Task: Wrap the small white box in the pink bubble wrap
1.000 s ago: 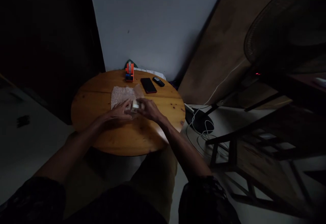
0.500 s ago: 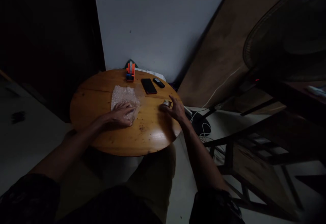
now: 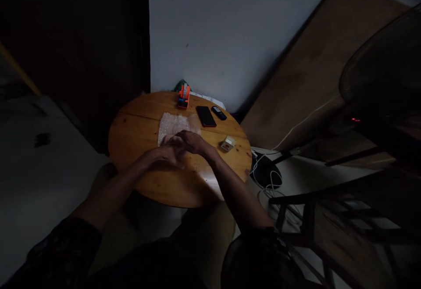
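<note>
The box [image 3: 228, 143] is cream, the dispenser [image 3: 187, 97] orange.

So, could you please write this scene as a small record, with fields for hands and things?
Left hand: at the near edge of bubble wrap
Right hand: close by the left; grip contents unclear
Small box: on the table, apart from both hands
Beyond: dark phone, small handset, orange tape dispenser
Light: dim

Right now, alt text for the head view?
The left hand and right hand overlap in view at the near edge of bubble wrap on a round wooden table. A small box sits to their right; an orange tape dispenser, a dark phone and a small handset are farther back.
</note>
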Tool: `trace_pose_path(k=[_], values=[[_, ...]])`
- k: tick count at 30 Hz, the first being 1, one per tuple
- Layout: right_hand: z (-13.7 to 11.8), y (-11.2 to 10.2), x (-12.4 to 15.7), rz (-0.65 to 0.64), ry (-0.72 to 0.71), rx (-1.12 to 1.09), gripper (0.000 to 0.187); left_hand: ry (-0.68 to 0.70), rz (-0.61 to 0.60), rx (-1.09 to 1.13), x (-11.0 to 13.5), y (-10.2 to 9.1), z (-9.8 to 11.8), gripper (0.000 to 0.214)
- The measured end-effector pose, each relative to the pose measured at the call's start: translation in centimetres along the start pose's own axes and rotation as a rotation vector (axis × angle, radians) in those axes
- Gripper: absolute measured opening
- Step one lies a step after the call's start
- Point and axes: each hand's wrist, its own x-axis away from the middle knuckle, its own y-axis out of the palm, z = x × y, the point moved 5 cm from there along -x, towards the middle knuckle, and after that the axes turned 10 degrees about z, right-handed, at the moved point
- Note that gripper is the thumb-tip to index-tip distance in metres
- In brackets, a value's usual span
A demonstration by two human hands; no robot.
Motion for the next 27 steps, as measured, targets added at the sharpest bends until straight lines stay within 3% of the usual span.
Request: trace_pose_path(k=[5, 9, 13, 17, 22, 27], values=[[3.6, -0.7, 4.6, 0.009, 0.188, 0.002, 0.05, -0.062, -0.038, -0.044, 0.4, -0.1, -0.2, 0.1], [4.2, 1.0, 8.2, 0.096, 0.233, -0.078, 0.046, -0.04, -0.021, -0.008, 0.4, -0.1, -1.1, 0.082], [4.6, 2.5, 9.0, 0.262, 0.333, -0.094, 0.032, -0.015, 0.208, -0.007, 0.0, -0.9, -0.9, 0.052], [4.4, 3.2, 8.5, 0.246, 0.378, -0.052, 0.03, -0.005, 0.337, -0.07, -0.9, -0.9, 1.3, 0.045], [5.1, 2.3, 10.1, 0.275, 0.267, -0.127, 0.026, 0.004, 0.248, -0.095, -2.2, 1.0, 3.5, 0.055], [9.9, -1.4, 14.1, 0.59, 0.404, -0.196, 0.027, -0.071, 0.163, -0.146, -2.0, 2.2, 4.0, 0.075]])
